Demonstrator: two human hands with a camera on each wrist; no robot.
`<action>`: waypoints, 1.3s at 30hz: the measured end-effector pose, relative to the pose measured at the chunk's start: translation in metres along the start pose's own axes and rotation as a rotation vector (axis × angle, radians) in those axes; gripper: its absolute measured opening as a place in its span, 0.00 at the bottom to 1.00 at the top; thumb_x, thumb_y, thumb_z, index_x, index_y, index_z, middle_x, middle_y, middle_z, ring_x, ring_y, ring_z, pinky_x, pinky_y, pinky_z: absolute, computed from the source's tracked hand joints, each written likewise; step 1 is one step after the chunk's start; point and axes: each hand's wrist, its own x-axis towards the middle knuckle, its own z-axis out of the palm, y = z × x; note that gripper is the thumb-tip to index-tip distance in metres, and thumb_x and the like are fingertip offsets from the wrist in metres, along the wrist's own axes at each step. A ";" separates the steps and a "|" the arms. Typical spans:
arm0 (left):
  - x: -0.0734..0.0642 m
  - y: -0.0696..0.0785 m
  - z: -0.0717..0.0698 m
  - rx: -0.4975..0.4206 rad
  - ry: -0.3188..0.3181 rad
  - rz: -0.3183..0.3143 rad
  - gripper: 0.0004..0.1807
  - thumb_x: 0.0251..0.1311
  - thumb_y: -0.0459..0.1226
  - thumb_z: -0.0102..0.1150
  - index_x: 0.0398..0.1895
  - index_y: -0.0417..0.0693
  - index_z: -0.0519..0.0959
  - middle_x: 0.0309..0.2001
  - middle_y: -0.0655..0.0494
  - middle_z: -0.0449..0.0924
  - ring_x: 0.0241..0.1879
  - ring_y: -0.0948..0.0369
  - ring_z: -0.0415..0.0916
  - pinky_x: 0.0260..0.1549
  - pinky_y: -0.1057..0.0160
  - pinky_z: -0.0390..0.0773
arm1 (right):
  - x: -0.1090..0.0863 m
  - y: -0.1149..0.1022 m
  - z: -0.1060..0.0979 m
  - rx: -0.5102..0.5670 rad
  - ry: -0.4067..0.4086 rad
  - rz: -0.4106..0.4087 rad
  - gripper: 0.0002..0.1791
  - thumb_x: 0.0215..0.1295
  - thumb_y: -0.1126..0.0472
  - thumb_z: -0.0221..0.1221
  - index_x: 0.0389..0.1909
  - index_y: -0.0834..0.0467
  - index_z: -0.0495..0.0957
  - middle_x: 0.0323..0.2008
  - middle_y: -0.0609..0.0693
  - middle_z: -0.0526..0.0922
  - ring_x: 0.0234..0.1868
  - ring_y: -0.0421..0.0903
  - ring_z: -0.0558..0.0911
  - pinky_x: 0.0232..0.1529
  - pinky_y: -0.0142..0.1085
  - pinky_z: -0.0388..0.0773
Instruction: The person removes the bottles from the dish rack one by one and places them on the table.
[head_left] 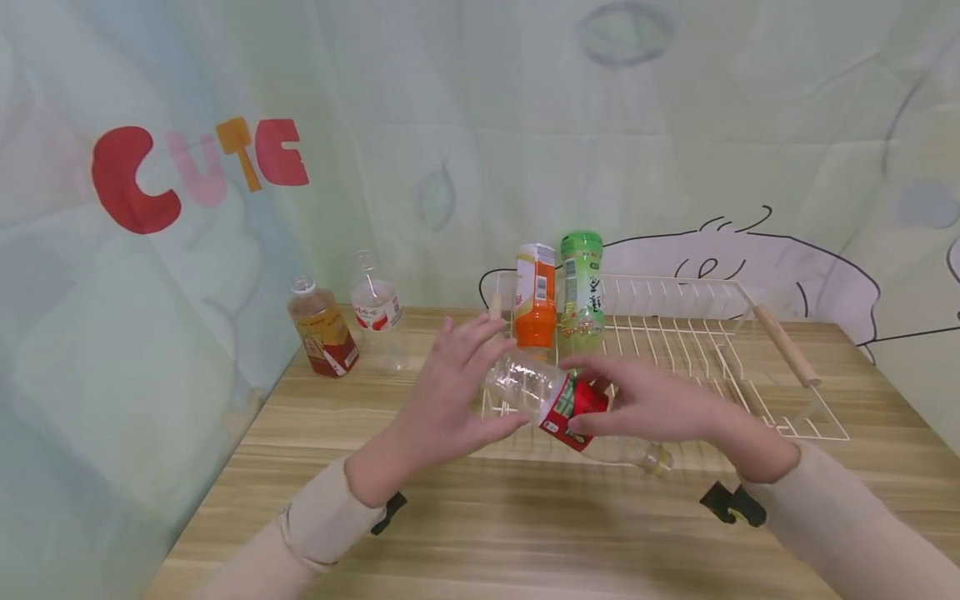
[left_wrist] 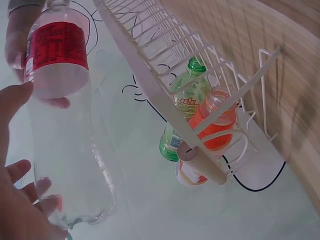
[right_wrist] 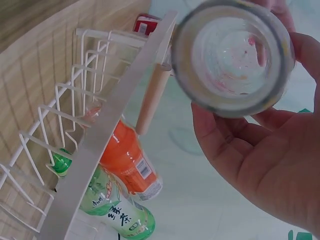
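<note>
A clear plastic bottle point(head_left: 525, 385) with a red label is held tilted above the table, its neck toward the lower right. My right hand point(head_left: 637, 398) grips it at the label, thumb in front and fingers behind. The uncapped mouth point(right_wrist: 232, 57) faces the camera in the right wrist view. My left hand point(head_left: 450, 396) is at the base end, with spread, fairly straight fingers along the upper side and thumb near the lower side. In the left wrist view, the left fingertips point(left_wrist: 42, 186) overlap the bottle's lower part.
A white wire rack point(head_left: 675, 350) with wooden handles point(head_left: 786, 344) stands behind the hands. An orange bottle point(head_left: 536, 296) and a green bottle point(head_left: 582, 292) lean upside down in it. At the left stand a brown-labelled bottle point(head_left: 324, 329) and a clear bottle point(head_left: 377, 312).
</note>
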 end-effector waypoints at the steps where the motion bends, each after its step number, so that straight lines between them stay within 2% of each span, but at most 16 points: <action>1: -0.001 0.000 0.001 0.005 -0.001 0.012 0.43 0.39 0.48 0.78 0.58 0.42 0.69 0.62 0.45 0.68 0.65 0.47 0.61 0.68 0.38 0.49 | -0.001 -0.001 0.001 0.003 -0.003 0.002 0.34 0.59 0.50 0.65 0.65 0.56 0.67 0.46 0.49 0.81 0.43 0.45 0.79 0.36 0.34 0.81; 6: -0.003 0.003 0.003 0.039 -0.033 0.030 0.41 0.41 0.51 0.76 0.58 0.44 0.71 0.62 0.47 0.69 0.65 0.49 0.62 0.68 0.39 0.48 | -0.001 -0.002 0.003 -0.001 -0.011 0.007 0.35 0.59 0.50 0.66 0.65 0.57 0.67 0.45 0.48 0.81 0.41 0.44 0.79 0.36 0.35 0.81; 13: -0.007 0.007 0.007 0.143 -0.088 0.067 0.39 0.44 0.55 0.72 0.58 0.47 0.73 0.61 0.49 0.72 0.64 0.51 0.64 0.70 0.40 0.42 | -0.001 -0.001 0.006 0.003 -0.028 0.007 0.35 0.59 0.51 0.65 0.65 0.57 0.67 0.45 0.47 0.80 0.42 0.45 0.79 0.37 0.34 0.81; 21: -0.009 0.007 0.007 0.143 -0.122 0.067 0.38 0.45 0.56 0.72 0.58 0.47 0.73 0.59 0.50 0.74 0.63 0.52 0.65 0.70 0.41 0.40 | 0.001 0.000 0.007 0.015 -0.057 -0.001 0.35 0.59 0.51 0.65 0.66 0.57 0.66 0.46 0.47 0.80 0.44 0.45 0.79 0.37 0.33 0.81; 27: -0.010 0.008 0.007 0.143 -0.153 0.077 0.36 0.46 0.55 0.71 0.56 0.48 0.75 0.55 0.52 0.77 0.59 0.54 0.69 0.69 0.39 0.46 | 0.002 0.001 0.007 0.021 -0.077 -0.010 0.34 0.60 0.49 0.64 0.65 0.59 0.67 0.46 0.49 0.81 0.42 0.44 0.79 0.37 0.33 0.81; 31: -0.010 0.009 0.007 0.149 -0.175 0.072 0.36 0.46 0.57 0.71 0.55 0.48 0.75 0.54 0.53 0.77 0.57 0.55 0.70 0.65 0.39 0.55 | 0.001 0.000 0.007 0.027 -0.089 -0.026 0.34 0.60 0.49 0.63 0.64 0.61 0.67 0.46 0.50 0.81 0.41 0.44 0.79 0.37 0.33 0.81; 39: -0.012 0.009 0.008 0.125 -0.175 0.069 0.35 0.44 0.57 0.72 0.53 0.49 0.77 0.50 0.55 0.79 0.53 0.57 0.71 0.55 0.46 0.66 | 0.001 -0.002 0.007 0.038 -0.103 -0.011 0.34 0.60 0.49 0.64 0.63 0.60 0.68 0.47 0.50 0.81 0.39 0.43 0.79 0.35 0.34 0.81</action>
